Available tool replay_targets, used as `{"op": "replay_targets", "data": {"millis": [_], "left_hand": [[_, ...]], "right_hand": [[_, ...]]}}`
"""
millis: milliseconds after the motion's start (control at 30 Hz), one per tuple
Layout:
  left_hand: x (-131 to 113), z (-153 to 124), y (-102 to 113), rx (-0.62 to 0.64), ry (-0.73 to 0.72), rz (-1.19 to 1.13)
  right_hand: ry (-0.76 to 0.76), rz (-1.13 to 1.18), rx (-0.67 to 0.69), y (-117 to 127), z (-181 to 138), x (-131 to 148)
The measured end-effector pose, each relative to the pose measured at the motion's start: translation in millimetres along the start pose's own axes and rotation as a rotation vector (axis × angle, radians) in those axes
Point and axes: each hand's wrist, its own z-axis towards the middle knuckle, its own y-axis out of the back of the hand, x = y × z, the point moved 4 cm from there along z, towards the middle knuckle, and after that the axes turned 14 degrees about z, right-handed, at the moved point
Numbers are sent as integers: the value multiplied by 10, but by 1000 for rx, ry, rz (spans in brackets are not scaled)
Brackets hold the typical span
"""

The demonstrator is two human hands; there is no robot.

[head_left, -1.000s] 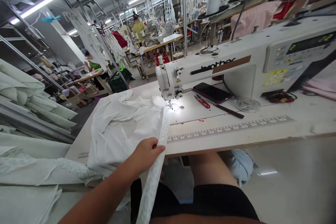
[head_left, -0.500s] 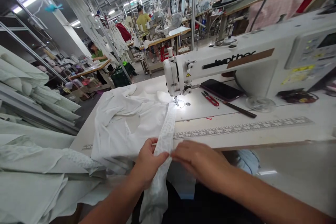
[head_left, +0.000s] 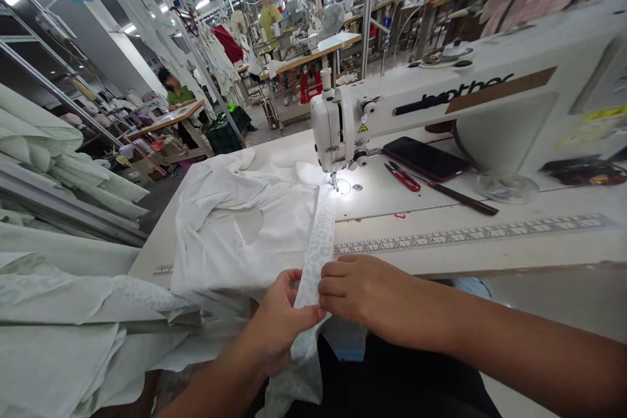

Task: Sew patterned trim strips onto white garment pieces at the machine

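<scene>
A long patterned white fabric strip (head_left: pixel 317 235) runs from under the presser foot (head_left: pixel 335 181) of the sewing machine (head_left: pixel 337 124) down over the table's front edge. My left hand (head_left: pixel 281 313) pinches the strip between thumb and fingers, just past that edge. Close beside it, my right hand (head_left: pixel 357 290) has its fingers curled and pressed on the strip's right edge; its fingertips are partly hidden. The rest of the white garment fabric (head_left: pixel 245 228) lies in loose folds on the table, left of the needle.
Red thread snips (head_left: pixel 406 177), a dark phone (head_left: pixel 425 158) and a dark-handled tool (head_left: pixel 463 198) lie right of the needle. A ruler tape (head_left: pixel 441 235) runs along the front edge. Pale fabric (head_left: pixel 63 326) hangs at left. Two people work farther back.
My right hand has moved in against the strip and its fingers have curled onto the edge. The strip lies straighter. The view has shifted slightly, moving the machine rightward.
</scene>
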Motion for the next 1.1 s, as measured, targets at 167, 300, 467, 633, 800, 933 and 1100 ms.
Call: {"op": "replay_targets", "data": {"millis": [167,300,467,633,800,933,1100], "left_hand": [[-5,-20,-25,32,57,-99],[-40,-18,-51,95,62,-189],[-96,-55,-119,156,53,-224],[-106,-99,-200,194,66,-173],[-322,311,-83,19,-293,606],[-651,931,-11,-204,-652,1262],[-847,1501,614,-197,-478,1745]], "right_hand": [[50,-66,23,52,13,54],[69,-81,11,96,7,66],[94,-52,-23,164,-6,63],[54,-28,-70,85,-146,48],[-26,-50,-283,-263,-589,-29],[-83,-77,-473,-398,-876,-60],[-88,-37,-505,-336,-834,-32]]}}
